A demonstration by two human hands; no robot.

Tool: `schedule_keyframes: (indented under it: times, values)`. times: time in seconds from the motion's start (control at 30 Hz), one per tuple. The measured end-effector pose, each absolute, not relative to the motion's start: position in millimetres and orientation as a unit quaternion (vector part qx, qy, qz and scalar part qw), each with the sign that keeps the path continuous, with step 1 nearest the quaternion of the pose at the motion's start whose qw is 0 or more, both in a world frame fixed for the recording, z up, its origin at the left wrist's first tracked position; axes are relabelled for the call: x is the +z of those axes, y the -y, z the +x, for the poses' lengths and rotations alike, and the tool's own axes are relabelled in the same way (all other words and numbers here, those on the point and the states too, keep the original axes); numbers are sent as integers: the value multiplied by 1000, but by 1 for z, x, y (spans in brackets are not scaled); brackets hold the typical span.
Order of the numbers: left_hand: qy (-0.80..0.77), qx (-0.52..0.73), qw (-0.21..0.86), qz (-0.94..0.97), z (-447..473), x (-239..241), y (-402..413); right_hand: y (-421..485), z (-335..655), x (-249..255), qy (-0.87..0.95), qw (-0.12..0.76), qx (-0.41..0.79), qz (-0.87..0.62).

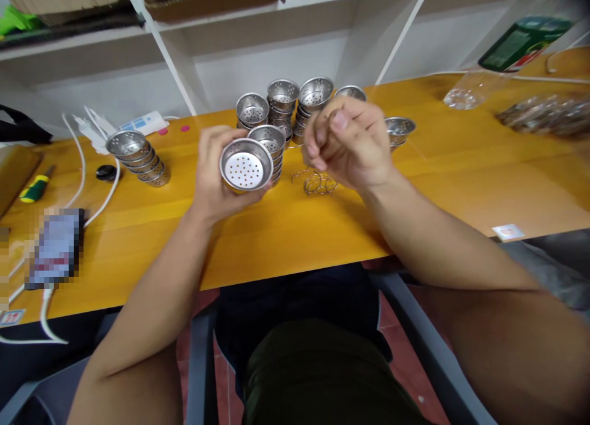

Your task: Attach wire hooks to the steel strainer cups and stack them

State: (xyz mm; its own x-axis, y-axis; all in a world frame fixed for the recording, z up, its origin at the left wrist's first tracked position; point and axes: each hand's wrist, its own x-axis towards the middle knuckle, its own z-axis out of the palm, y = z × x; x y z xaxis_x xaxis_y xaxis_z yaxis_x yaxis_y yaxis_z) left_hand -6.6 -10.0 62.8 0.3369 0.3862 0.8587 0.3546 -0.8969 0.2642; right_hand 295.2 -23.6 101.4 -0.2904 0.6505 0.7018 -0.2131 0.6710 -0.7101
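Note:
My left hand (214, 173) is wrapped around a perforated metal strainer cup (246, 166), its open mouth tilted toward me and the holed bottom showing. Just behind it a stack of the same cups (267, 139) stands on the table. My right hand (353, 139) is raised to the right, fingers curled in and thumb pressed to them; whatever may be between them is hidden. Below that hand, several thin wire rings (319, 184) lie loosely together on the wood. More stacked strainer cups (316, 93) stand behind both hands, partly covered by the right one.
On the left stand a leaning cup stack (138, 156), a black cap (106, 173), a phone (56, 248) with white cables, a power strip (146, 123) and a screwdriver (37, 187). A plastic bottle (520, 43) and clear bags (546, 116) occupy the right. White shelving (271, 50) borders the back.

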Motion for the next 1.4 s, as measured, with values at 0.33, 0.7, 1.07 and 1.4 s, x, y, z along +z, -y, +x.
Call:
schedule_keyframes:
  times: [0.33,0.7,1.07,1.4]
  values:
    - [-354,597,108,712,-16,37,-39,-25,355,72,885,151,144,-417]
    - [-324,586,141,729,31,25,-35,-9,295,61,831,460,118,-289]
    - [-307,562,235,731,36,27,-22,-17,287,51,794,515,152,-285]
    - [-306,565,224,732,34,20,-32,-21,277,52,766,547,201,-273]
